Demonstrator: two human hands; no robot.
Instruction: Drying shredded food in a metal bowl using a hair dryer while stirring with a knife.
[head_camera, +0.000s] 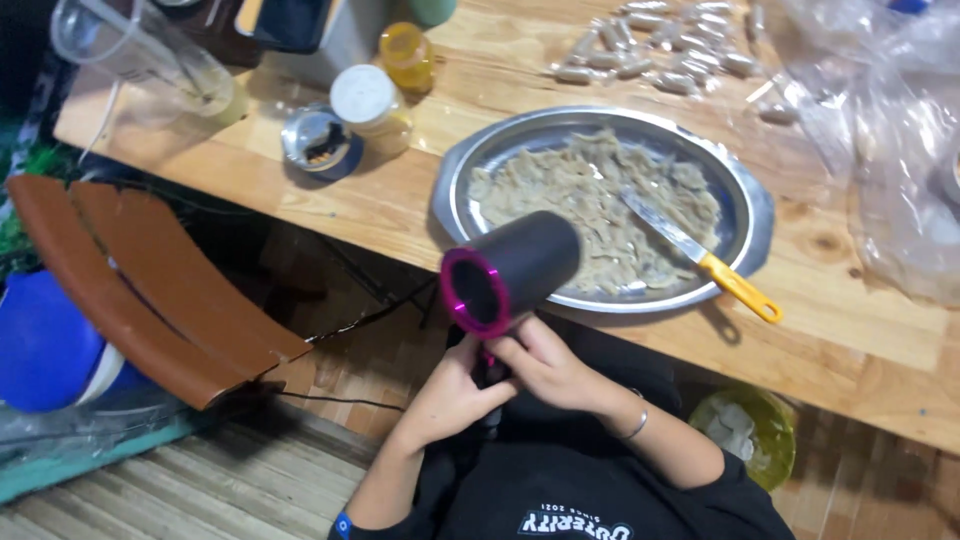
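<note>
Together, we hold a hair dryer (510, 270) just in front of the wooden table (860, 330) edge, its black barrel lying over the near rim of the metal tray (752, 215) and its pink-ringed end turned back toward us. Our left hand (452, 392) wraps around the handle from below, fingers curled shut on it, and our right hand (545, 365) closes over the same handle from the other side, thumb pressing near the top. To do this well, we judge it best to keep both grips firm and the barrel level, since the dryer sits close above light, loose pieces. The tray holds a spread layer of pale, flaky beige shreds, with a knife (700, 258) with a yellow handle resting across them, its handle jutting over the rim. Left of the tray stand a jar (370, 105) of yellowish liquid under a white lid and a small open tin (318, 140) with dark contents. A clear measuring jug (140, 55) lies tipped at the far left; whether anything remains in it we cannot tell.
</note>
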